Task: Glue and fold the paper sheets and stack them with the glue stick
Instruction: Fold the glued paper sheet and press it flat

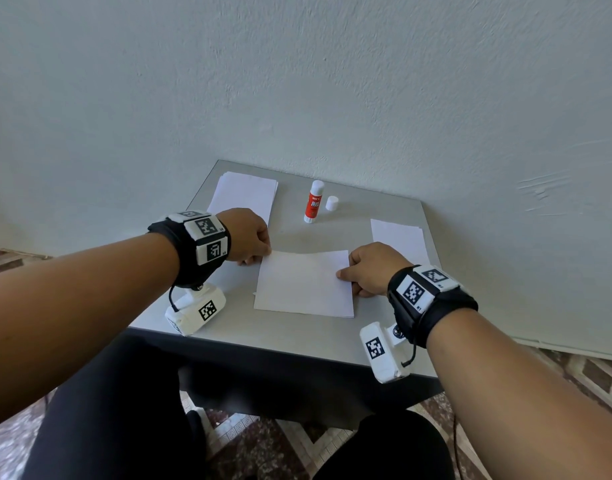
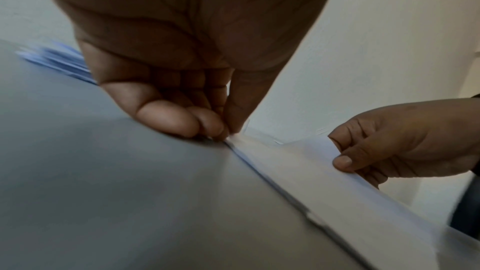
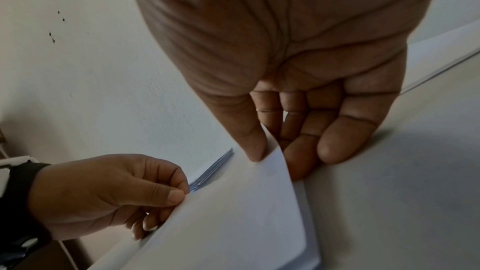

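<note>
A white paper sheet (image 1: 304, 284) lies in the middle of the grey table (image 1: 284, 341), its far part lifted off the surface. My left hand (image 1: 254, 242) pinches the sheet's far left corner (image 2: 235, 137) between thumb and fingers. My right hand (image 1: 370, 268) pinches the right edge (image 3: 270, 163), thumb on top and fingers underneath. A glue stick (image 1: 314, 201) with a red label stands uncapped behind the sheet, its white cap (image 1: 332, 203) beside it. A pile of sheets (image 1: 244, 195) lies at the back left. Another pile (image 1: 400, 239) lies at the right.
The table stands against a pale wall (image 1: 332, 81). The table's near edge lies just above my dark-trousered legs (image 1: 124, 410). Patterned floor (image 1: 592, 382) shows on both sides.
</note>
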